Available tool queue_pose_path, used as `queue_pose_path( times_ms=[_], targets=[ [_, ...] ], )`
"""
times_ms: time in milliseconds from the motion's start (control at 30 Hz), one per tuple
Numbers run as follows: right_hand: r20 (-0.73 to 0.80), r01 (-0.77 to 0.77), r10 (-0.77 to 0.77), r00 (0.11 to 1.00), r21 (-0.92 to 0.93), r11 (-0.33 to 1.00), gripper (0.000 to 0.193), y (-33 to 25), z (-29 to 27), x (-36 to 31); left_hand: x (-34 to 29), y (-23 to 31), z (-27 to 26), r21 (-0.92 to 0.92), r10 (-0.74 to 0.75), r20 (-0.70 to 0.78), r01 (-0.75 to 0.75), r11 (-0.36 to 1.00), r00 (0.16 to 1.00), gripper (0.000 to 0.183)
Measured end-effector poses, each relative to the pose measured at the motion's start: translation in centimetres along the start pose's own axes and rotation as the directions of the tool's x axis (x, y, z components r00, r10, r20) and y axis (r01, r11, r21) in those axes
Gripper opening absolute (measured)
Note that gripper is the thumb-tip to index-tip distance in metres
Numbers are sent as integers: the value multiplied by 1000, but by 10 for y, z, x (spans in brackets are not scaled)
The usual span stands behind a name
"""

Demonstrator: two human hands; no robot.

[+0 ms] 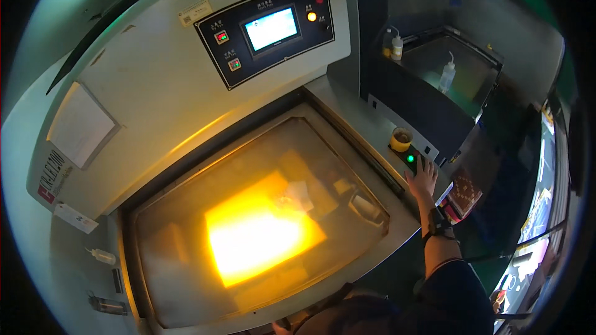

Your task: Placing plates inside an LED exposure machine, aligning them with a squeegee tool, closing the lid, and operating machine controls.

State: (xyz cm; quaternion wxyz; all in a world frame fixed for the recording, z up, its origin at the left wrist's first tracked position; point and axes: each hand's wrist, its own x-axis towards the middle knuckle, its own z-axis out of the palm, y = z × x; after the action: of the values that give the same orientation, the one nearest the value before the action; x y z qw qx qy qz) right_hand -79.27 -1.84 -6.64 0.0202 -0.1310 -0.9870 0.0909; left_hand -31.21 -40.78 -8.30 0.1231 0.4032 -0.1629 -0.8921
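Note:
My right hand [423, 178] reaches out at the right side of the machine, fingers stretched and apart. Its fingertips are at a small dark button box [403, 153] with a lit green button [411, 158]; whether a finger presses anything I cannot tell. Beyond the box stands a small yellow container [401, 139]. Only a sliver of my left hand [281, 329] shows at the lower edge, by the machine's front rim, its fingers hidden. Between my arms lies a wide framed glass bed [180, 273], with a bright yellow glow on it.
Above the bed rises the machine's pale housing [149, 87] with a control panel [270, 31] and lit screen. A red-brown patterned item [464, 195] sits beside my right wrist. Squeeze bottles [447, 74] stand on a second bench at the back right. Another bottle [102, 255] is at left.

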Motion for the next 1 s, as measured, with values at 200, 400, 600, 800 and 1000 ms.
queue_pose_path(
  times_ms=[200, 400, 600, 800, 1000],
  targets=[
    [7, -24, 24, 1000, -8, 1000, 79, 5, -12, 0, 16, -13, 10, 46, -54, -30, 56, 997, 998, 48],
    [75, 72, -70, 995, -25, 997, 84, 2, -30, 30, 27, -9, 10, 46, -82, -81, 86, 995, 993, 50],
    [205, 19, -9, 979, -51, 999, 82, -3, -43, 28, 36, -15, 7, 17, -104, -142, 107, 994, 984, 52],
    [-144, 3, 26, 989, 201, 980, 56, -19, 0, -25, 37, -7, -11, -100, -82, -335, 51, 994, 938, 54],
    [-113, 69, -68, 991, 0, 998, 61, 30, -6, 16, 48, -35, -106, 162, 93, -58, -83, 983, 994, 50]
  ],
)
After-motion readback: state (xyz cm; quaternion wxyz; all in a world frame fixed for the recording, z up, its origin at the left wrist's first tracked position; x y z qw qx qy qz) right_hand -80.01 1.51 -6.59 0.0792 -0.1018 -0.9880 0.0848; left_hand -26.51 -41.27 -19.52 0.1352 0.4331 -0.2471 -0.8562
